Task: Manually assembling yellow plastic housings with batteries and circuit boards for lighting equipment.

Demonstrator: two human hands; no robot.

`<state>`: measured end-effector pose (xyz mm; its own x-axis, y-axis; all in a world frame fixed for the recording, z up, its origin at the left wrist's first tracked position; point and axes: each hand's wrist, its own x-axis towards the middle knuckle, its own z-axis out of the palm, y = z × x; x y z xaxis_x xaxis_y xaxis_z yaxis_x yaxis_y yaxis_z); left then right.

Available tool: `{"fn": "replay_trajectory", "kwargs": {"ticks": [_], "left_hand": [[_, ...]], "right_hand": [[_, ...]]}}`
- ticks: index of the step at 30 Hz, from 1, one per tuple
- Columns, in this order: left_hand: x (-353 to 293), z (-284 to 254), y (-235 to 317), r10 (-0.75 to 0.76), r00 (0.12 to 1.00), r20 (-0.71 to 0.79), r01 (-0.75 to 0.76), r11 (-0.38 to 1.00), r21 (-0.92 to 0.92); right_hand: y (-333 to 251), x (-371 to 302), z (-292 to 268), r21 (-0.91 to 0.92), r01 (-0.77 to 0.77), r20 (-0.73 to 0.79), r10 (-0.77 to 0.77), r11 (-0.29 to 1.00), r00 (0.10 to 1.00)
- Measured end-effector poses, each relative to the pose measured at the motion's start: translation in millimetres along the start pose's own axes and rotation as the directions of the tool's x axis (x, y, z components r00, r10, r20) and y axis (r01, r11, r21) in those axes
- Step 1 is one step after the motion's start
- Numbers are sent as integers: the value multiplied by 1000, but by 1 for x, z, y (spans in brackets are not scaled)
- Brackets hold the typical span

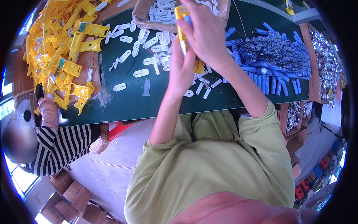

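Above the far middle of the table, both my hands are closed around a yellow plastic housing [180, 14]. My left hand [181, 69] grips its lower end between thumb and fingers. From the right, my right hand [205, 35] wraps over it, fingers at its upper end. Something blue shows inside the housing, mostly covered by my fingers. Small white plastic pieces [141, 72], many of them oval with a slot, lie scattered left of my hands and beneath them. To the right of my right forearm is a pile of blue cylindrical cells [264, 84] with thin dark wires.
Yellow housings [56, 48] are heaped at the left. A cardboard box [160, 25] of small white parts stands at the far edge. Shiny reflector-like parts [326, 56] fill a box at the right. A person in a striped top [63, 145] is at the left end.
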<state>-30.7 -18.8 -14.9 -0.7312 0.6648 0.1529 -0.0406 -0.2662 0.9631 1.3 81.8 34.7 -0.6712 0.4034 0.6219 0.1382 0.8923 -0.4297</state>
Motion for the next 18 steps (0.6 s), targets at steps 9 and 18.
{"fn": "replay_trajectory", "kwargs": {"ticks": [9, 18], "left_hand": [[-8, -84, 36, -97, 989, -113, 87, 992, -90], [-10, -95, 26, -183, 960, -210, 160, 979, -124]], "right_hand": [[83, 96, 41, 484, -199, 578, -141, 852, 804], [86, 96, 103, -45, 464, 511, -379, 885, 771]]}}
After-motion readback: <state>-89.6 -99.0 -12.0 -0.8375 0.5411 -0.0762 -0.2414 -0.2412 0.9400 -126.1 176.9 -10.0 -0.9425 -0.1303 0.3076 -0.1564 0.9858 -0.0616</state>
